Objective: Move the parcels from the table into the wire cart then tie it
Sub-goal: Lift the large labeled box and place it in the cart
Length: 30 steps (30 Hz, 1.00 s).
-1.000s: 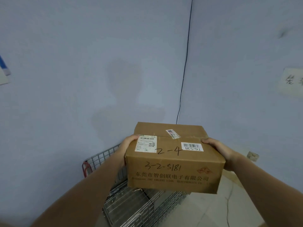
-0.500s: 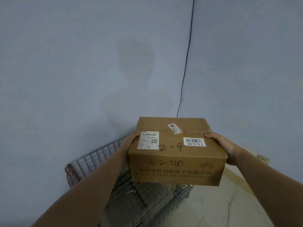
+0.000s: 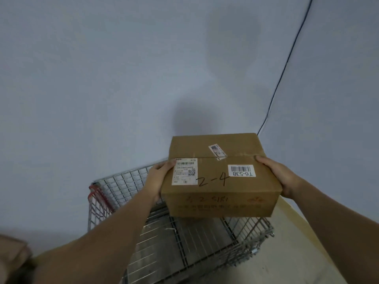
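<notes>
A brown cardboard parcel (image 3: 219, 177) with white labels and "2-4" written on top hangs in the air above the wire cart (image 3: 180, 240). My left hand (image 3: 159, 178) grips its left side, thumb on the top edge. My right hand (image 3: 281, 177) grips its right side, thumb on the top. The cart is a metal mesh basket with a red handle (image 3: 96, 196) at its left end. Its mesh floor shows bare below the parcel.
A plain blue-grey wall stands close behind the cart, with a black cable (image 3: 287, 64) running down it on the right. Pale floor (image 3: 297, 253) lies to the right of the cart. A blurred brown cardboard edge (image 3: 12, 251) shows at the bottom left.
The view has tilted down and swung left. The parcel, held in both hands, has moved over the cart, and more of the basket's inside shows now.
</notes>
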{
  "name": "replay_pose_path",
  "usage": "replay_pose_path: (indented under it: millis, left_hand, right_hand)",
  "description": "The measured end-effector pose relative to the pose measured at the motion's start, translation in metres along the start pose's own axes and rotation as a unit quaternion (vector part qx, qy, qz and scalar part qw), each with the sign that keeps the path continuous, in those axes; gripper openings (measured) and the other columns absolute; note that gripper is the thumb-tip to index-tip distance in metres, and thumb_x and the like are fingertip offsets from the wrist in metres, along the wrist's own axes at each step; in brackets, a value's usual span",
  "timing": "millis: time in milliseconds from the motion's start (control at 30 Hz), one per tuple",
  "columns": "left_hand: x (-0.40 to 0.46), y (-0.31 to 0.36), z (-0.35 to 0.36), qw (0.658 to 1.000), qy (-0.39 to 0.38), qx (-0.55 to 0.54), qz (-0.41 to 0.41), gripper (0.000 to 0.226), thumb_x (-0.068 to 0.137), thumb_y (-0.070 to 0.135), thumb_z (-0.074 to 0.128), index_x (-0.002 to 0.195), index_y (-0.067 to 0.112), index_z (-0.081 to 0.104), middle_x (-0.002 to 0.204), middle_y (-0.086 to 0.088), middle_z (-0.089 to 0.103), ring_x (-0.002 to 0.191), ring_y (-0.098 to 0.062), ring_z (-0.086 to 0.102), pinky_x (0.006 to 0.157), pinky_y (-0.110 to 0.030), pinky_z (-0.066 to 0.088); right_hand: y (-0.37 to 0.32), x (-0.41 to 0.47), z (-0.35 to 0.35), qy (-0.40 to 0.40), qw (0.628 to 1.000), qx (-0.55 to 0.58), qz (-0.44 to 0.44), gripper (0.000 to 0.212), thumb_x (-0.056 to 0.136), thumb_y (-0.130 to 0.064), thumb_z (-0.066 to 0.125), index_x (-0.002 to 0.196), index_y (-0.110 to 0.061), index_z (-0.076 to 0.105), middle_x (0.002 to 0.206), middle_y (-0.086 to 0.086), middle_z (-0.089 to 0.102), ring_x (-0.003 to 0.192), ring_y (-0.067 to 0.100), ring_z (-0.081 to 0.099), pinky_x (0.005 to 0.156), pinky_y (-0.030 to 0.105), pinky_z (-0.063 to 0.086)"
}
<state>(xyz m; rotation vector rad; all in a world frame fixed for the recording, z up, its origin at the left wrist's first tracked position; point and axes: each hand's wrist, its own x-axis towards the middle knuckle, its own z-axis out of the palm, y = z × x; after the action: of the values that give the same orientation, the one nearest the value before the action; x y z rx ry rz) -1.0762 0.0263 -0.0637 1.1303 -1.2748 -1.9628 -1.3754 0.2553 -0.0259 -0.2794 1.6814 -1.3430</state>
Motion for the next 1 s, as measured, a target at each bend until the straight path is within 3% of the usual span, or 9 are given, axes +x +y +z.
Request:
replay_pose_path:
  millis: [133, 233, 367, 567, 700, 867, 1000]
  left_hand:
    - [0.055, -0.007, -0.003, 0.999, 0.047, 0.007, -0.007, 0.049, 0.074, 0.035, 0.087, 0.110, 0.009, 0.067, 0.101, -0.015, 0.078, 0.090, -0.036, 0.075, 0.077, -0.047, 0.062]
    - [0.083, -0.020, -0.002, 0.997, 0.080, 0.006, -0.023, 0.037, 0.075, 0.036, 0.087, 0.098, 0.011, 0.071, 0.097, -0.013, 0.078, 0.086, -0.033, 0.075, 0.072, -0.043, 0.062]
    - [0.106, -0.048, -0.003, 0.993, 0.103, 0.009, -0.051, 0.042, 0.076, 0.038, 0.086, 0.105, 0.011, 0.073, 0.099, -0.011, 0.078, 0.088, -0.035, 0.075, 0.077, -0.048, 0.062]
    - [0.115, -0.096, -0.004, 0.980, 0.175, 0.019, -0.094, 0.047, 0.069, 0.041, 0.090, 0.106, 0.016, 0.078, 0.098, -0.009, 0.079, 0.087, -0.031, 0.077, 0.078, -0.047, 0.063]
    - [0.109, -0.140, -0.004, 0.968, 0.217, 0.020, -0.125, 0.048, 0.070, 0.042, 0.090, 0.109, 0.018, 0.077, 0.099, -0.004, 0.079, 0.089, -0.027, 0.077, 0.082, -0.047, 0.062]
    - [0.102, -0.204, -0.012, 0.952, 0.252, 0.023, -0.171, 0.025, 0.078, 0.035, 0.085, 0.101, 0.027, 0.078, 0.097, 0.001, 0.080, 0.088, -0.020, 0.077, 0.082, -0.041, 0.061]
    - [0.098, -0.259, -0.022, 0.937, 0.270, 0.048, -0.214, 0.019, 0.086, 0.026, 0.079, 0.104, 0.024, 0.076, 0.094, 0.003, 0.080, 0.087, -0.019, 0.077, 0.076, -0.036, 0.062]
  right_hand:
    - [-0.009, 0.063, 0.005, -0.016, 1.000, -0.018, 0.018, 0.047, 0.088, -0.053, 0.072, 0.124, -0.023, 0.070, 0.109, 0.010, 0.079, 0.095, 0.029, 0.077, 0.072, 0.038, 0.062]
    - [-0.007, 0.104, 0.004, -0.035, 0.997, -0.058, 0.026, 0.057, 0.084, -0.057, 0.073, 0.130, -0.024, 0.067, 0.112, 0.008, 0.078, 0.100, 0.029, 0.076, 0.086, 0.043, 0.060]
    - [0.012, 0.155, -0.002, -0.046, 0.993, -0.090, 0.060, 0.066, 0.080, -0.056, 0.078, 0.136, -0.024, 0.062, 0.123, 0.009, 0.074, 0.114, 0.035, 0.069, 0.106, 0.054, 0.050]
    - [0.049, 0.223, -0.015, -0.117, 0.981, -0.097, 0.123, 0.064, 0.077, -0.046, 0.082, 0.134, -0.026, 0.063, 0.120, 0.008, 0.076, 0.114, 0.033, 0.070, 0.104, 0.055, 0.052]
    - [0.077, 0.259, -0.015, -0.158, 0.970, -0.104, 0.151, 0.066, 0.077, -0.039, 0.083, 0.137, -0.024, 0.060, 0.114, 0.004, 0.078, 0.106, 0.028, 0.074, 0.090, 0.047, 0.058]
    - [0.128, 0.295, -0.008, -0.180, 0.961, -0.110, 0.180, 0.071, 0.082, -0.024, 0.080, 0.147, -0.025, 0.051, 0.128, 0.005, 0.072, 0.114, 0.030, 0.069, 0.102, 0.050, 0.052]
    - [0.175, 0.309, -0.004, -0.182, 0.949, -0.149, 0.208, 0.064, 0.090, -0.014, 0.075, 0.146, -0.033, 0.049, 0.129, 0.001, 0.066, 0.116, 0.027, 0.064, 0.108, 0.051, 0.047]
